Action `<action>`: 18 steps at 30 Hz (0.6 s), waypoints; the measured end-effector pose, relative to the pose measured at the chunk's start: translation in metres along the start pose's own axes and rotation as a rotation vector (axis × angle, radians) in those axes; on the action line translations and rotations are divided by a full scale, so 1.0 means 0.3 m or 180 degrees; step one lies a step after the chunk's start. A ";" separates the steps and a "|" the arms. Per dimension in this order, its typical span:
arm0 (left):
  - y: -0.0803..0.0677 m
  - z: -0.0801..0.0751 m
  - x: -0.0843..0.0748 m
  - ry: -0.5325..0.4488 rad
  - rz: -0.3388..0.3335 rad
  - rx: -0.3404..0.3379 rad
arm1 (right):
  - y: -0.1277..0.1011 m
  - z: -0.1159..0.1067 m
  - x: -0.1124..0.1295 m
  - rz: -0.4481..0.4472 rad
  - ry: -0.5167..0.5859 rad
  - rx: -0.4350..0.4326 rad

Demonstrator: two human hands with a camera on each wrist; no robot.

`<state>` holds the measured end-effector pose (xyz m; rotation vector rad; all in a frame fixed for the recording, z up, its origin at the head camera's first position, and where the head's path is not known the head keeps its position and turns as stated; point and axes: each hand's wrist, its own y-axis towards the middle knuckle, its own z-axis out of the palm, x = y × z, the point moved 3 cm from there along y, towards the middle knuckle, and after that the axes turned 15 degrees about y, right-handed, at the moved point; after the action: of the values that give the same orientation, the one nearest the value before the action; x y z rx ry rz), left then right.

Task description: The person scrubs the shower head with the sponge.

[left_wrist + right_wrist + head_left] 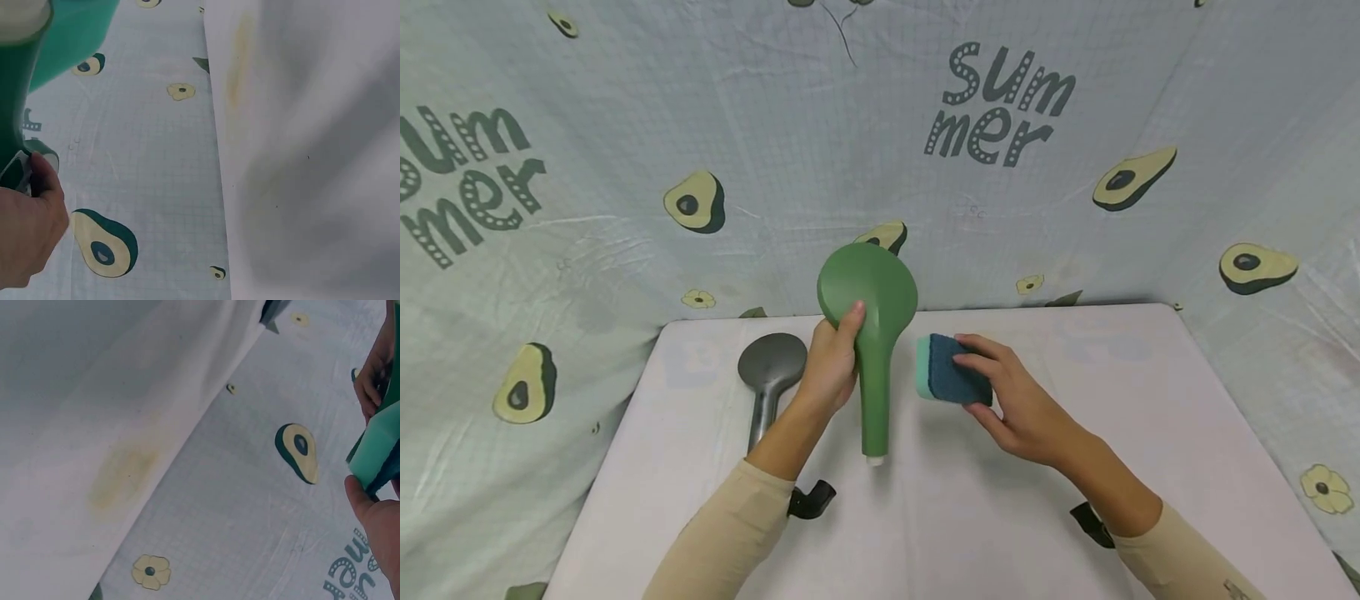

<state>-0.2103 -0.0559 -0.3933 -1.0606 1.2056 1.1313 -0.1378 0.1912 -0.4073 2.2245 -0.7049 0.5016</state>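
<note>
At table centre: a green shower head (871,333) is held upright off the white table (970,517), round head up and far, handle pointing down and near.
Green shower head, look: matte green plastic, smooth rounded back facing the head camera, a long tapering handle, and a pale threaded end at the bottom tip; the spray face is turned away and cannot be seen.
Left hand (830,367): wrapped round the neck of the green shower head from its left side, thumb lying on the back of the round head; in the left wrist view the fingers (44,181) curl against the green handle (15,94).
Right hand (1015,400): pinching a sponge (951,379), fingers across its top and thumb below, just right of the green handle and close to it; whether the two touch cannot be told.
Sponge, look: dark blue scouring layer facing up, light teal foam along its left edge; the right wrist view shows the teal edge (375,453) beside the thumb.
Grey shower head (767,375): lying flat on the table left of the left hand, round head far, handle near, untouched.
Backdrop: a pale cloth (625,125) printed with avocados, small flowers and the word "summer", hanging behind and to both sides of the table.
Count: two shower heads (one green, one grey), one sponge, two hands, one table.
Sleeves: beige on both forearms, with a dark strap piece near each wrist.
</note>
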 end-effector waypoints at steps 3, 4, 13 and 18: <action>-0.003 0.004 0.005 -0.0157 0.0063 0.0130 | 0.010 -0.003 0.003 0.0007 -0.0054 -0.0025; -0.003 0.005 0.007 -0.0194 0.0062 0.0191 | 0.014 -0.005 0.003 0.0006 -0.0077 -0.0040; -0.014 0.016 0.011 -0.0452 -0.0029 0.0822 | 0.080 -0.050 -0.022 0.0089 -0.0353 -0.0160; -0.019 0.027 0.009 -0.0523 0.0046 0.1174 | 0.157 -0.083 -0.041 0.0324 -0.0404 -0.0114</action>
<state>-0.2035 -0.0485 -0.3952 -0.6674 1.2328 0.9406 -0.1800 0.1866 -0.3728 2.2095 -0.8903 0.3966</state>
